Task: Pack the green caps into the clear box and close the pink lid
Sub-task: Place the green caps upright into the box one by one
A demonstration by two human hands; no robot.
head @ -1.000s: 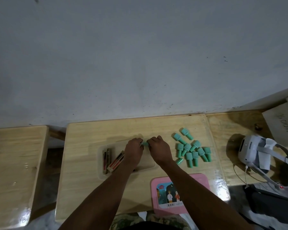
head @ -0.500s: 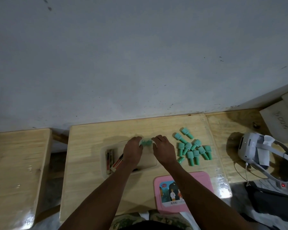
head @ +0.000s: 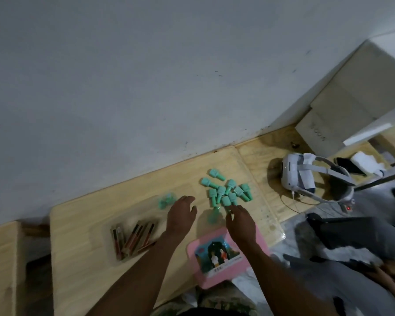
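Several green caps [head: 226, 190] lie in a loose pile on the wooden table. A couple more green caps [head: 165, 200] rest at the far end of the clear box [head: 114, 245], which lies flat and also holds brown and red sticks [head: 135, 238]. One blurred cap [head: 213, 216] lies between my hands. My left hand [head: 180, 215] hovers over the box with fingers apart, holding nothing. My right hand [head: 240, 221] reaches toward the near edge of the pile, fingers spread. The pink lid [head: 198, 270] with a picture lies near the table's front edge, under my right wrist.
A white headset [head: 306, 176] with straps and a cable sits on the adjoining board to the right. Cardboard boxes [head: 342, 106] stand behind it against the wall. A second wooden table [head: 0, 265] is at the left, across a gap. Dark cloth lies at lower right.
Both hands have left the cap they set in the box's far end and drawn apart. The right hand has moved right toward the pile. The view has tilted and swung.
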